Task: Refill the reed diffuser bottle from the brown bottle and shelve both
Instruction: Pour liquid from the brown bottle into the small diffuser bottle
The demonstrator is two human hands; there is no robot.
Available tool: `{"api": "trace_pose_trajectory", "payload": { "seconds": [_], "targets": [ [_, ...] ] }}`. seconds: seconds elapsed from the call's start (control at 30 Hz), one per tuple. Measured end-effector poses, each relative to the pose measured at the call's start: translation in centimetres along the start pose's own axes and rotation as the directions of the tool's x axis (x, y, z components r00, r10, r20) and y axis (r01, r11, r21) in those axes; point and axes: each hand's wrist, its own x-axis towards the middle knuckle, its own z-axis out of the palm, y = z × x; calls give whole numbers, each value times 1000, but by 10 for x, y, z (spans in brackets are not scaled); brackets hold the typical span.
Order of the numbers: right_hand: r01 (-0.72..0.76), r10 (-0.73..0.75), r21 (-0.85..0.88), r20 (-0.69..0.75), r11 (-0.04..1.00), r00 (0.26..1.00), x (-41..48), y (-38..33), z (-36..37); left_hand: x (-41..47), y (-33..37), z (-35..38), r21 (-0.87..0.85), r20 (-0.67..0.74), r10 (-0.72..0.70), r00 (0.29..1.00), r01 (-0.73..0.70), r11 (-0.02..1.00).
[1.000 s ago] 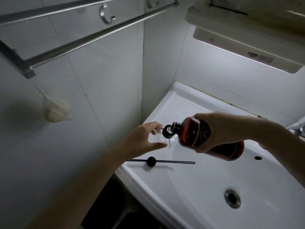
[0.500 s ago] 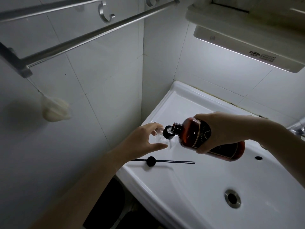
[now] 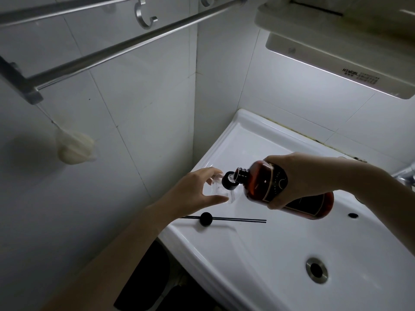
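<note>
My right hand (image 3: 307,176) grips the brown bottle (image 3: 260,179), tipped nearly flat with its black neck pointing left. Its mouth sits over the black collar of the small clear diffuser bottle (image 3: 219,191), which stands on the left rim of the white sink (image 3: 224,144). My left hand (image 3: 193,191) wraps the clear bottle from the left, thumb and fingers around its sides. Thin black reed sticks with a black ball cap (image 3: 206,219) lie on the sink's rim just in front of my left hand.
A white shelf unit (image 3: 336,55) hangs on the wall above the sink. Metal towel bars (image 3: 125,44) with a hook run across the upper left, and a pale sponge (image 3: 74,149) dangles from them. The drain (image 3: 316,270) and a tap at the right edge are visible.
Almost nothing differs. Both hands keep their hold and the brown bottle stays tipped over the clear bottle, with only a slight shift of the view.
</note>
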Motion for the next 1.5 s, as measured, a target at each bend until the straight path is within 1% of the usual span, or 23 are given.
{"api": "trace_pose_trajectory", "payload": {
  "seconds": [1.27, 1.5],
  "targets": [
    [-15, 16, -9, 37, 1000, 999, 1, -1, -3, 2, -2, 5, -46, -15, -8, 1000, 7, 999],
    [-26, 26, -12, 24, 1000, 999, 2, 2, -1, 3, -3, 5, -39, -22, -1, 1000, 0, 999]
  ]
}}
